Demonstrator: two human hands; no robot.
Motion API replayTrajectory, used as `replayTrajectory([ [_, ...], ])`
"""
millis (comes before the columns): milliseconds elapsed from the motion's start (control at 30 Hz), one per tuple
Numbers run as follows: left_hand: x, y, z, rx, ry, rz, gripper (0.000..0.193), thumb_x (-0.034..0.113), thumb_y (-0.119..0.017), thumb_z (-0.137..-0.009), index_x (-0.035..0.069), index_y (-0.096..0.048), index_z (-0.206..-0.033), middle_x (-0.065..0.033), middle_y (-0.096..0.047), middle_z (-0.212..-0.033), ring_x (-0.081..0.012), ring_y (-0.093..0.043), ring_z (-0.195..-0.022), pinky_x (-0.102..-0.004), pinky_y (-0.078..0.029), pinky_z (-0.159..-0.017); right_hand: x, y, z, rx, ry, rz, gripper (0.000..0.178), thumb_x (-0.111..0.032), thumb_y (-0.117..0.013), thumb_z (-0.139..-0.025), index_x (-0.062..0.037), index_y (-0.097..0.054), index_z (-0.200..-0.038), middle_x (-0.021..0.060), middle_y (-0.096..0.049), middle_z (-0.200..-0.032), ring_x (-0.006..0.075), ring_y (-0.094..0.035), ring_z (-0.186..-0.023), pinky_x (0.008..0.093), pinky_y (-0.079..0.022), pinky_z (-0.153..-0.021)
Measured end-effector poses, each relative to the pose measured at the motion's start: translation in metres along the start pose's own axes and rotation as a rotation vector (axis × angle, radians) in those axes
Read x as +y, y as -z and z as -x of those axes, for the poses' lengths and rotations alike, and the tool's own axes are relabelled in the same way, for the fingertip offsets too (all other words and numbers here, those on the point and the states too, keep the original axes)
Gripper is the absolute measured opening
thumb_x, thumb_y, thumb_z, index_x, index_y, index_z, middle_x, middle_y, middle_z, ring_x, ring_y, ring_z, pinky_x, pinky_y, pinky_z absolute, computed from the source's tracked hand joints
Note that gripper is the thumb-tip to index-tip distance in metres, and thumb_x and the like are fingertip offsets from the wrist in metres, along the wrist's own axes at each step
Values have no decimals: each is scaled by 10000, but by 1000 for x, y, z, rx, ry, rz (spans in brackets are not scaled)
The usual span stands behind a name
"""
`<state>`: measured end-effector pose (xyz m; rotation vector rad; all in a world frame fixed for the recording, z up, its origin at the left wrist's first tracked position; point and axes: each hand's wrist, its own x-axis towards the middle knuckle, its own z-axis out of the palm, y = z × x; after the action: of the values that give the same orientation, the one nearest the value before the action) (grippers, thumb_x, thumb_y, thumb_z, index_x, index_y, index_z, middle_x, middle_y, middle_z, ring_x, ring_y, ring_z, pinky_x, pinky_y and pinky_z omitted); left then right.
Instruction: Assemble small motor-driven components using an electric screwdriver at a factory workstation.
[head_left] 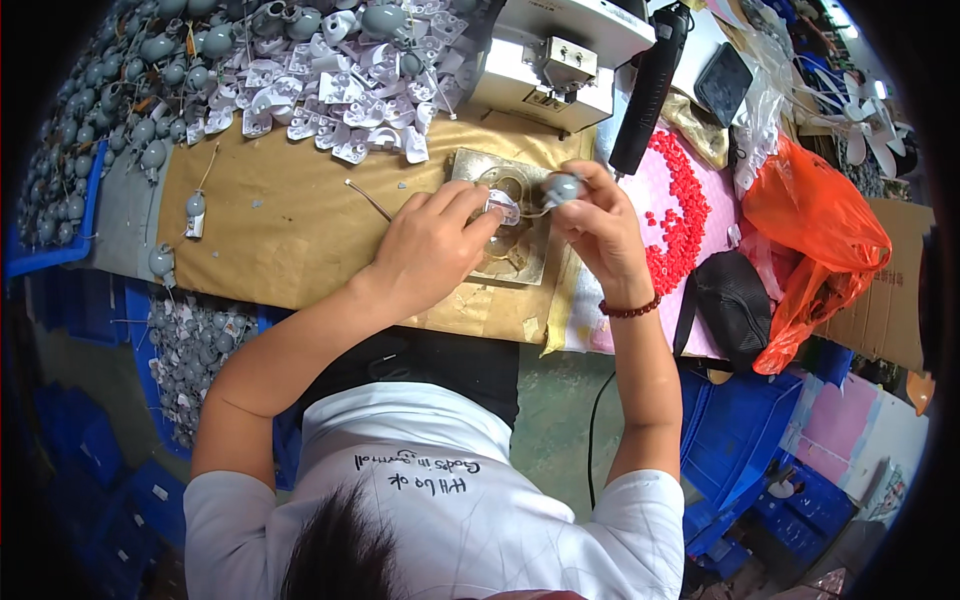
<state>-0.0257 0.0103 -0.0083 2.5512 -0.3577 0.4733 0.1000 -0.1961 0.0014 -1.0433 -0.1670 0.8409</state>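
My left hand point(432, 240) reaches over a square metal plate point(468, 166) with round recesses. Its fingertips close on a small white plastic housing point(503, 207) above the plate. Just to the right, my right hand point(604, 228) pinches a grey ball-shaped part point(563, 188) between thumb and fingers. A short wire seems to run between the grey part and the white housing; where it joins is hard to make out. Left of the plate lies a thin rod-like tool point(368, 200) on the brown table cover, partly hidden by my left hand.
White housings point(345, 100) are heaped at the back, beside grey ball parts point(120, 100). A metal machine point(545, 80) stands behind the plate, with a black handheld tool point(650, 90) beside it. Rightward are small red pieces point(685, 210), a black pouch point(728, 305) and an orange bag point(820, 220).
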Motion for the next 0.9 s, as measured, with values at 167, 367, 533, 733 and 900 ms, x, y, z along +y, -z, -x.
replayTrajectory([
  [167,-4,2,-3,8,-22,41,329,45,-719,-706,45,-687,-1033,-105,-619,-1109,-281,-599,-1087,-396,-514,-851,-5,-18,-15,-12,56,762,359,-82,-774,-796,36,-640,-1107,38,-666,-840,69,-572,-683,238,-470,-605],
  [367,-7,0,-4,19,-34,39,292,64,-723,-711,42,-677,-998,-98,-621,-1093,-271,-598,-1069,-389,-508,-836,-23,-43,-18,-26,66,1308,422,-71,-789,-773,10,-638,-1159,59,-674,-874,91,-537,-666,276,-470,-601],
  [533,-4,2,-8,-23,5,46,285,51,-729,-728,36,-662,-1005,-110,-614,-1045,-295,-609,-988,-401,-509,-836,-18,-38,-26,-59,180,1461,473,-84,-794,-763,7,-623,-1195,102,-640,-880,168,-554,-679,310,-482,-639],
  [733,0,-8,-30,79,98,-5,255,106,-706,-729,78,-594,-956,-60,-580,-929,-259,-565,-934,-382,-483,-758,-13,-36,-24,67,344,1328,507,-164,-783,-779,-42,-594,-1233,121,-650,-1002,279,-639,-845,388,-510,-715],
  [900,0,-9,-32,-14,97,-42,318,113,-732,-728,69,-600,-1014,-69,-574,-942,-264,-557,-929,-379,-476,-785,-57,43,-72,675,1093,1364,470,-202,-753,-851,14,-588,-1236,87,-637,-1031,184,-585,-825,299,-491,-745],
])
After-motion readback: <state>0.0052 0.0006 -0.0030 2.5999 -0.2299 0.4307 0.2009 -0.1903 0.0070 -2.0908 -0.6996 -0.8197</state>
